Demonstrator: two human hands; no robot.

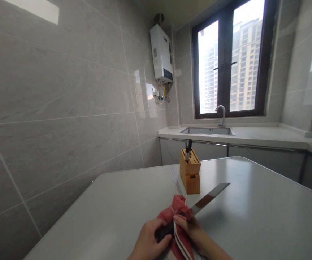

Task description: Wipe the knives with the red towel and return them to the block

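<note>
Gripping a knife (199, 204) handle, the left hand (149, 242) is closed at lower centre; the right hand (190, 227) is pinching a red cloth (179, 209) against it above the grey table (253, 216), wooden knife block (190, 171) beyond, sink (207, 130) under the window (229, 57).

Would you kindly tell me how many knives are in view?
2: one knife held over the table by the left hand, cloth at its blade; one black handle protrudes from the wooden block. Others may be hidden inside.

**No legible writing in view**

Nothing in the kitchen can be read. The white water heater (161, 53) on the tiled wall carries a dark display panel and small marks, but they are too small and blurred to make out. The wooden knife block (190, 172), the knife (208, 198) and the red cloth (178, 209) bear no visible lettering.
</note>
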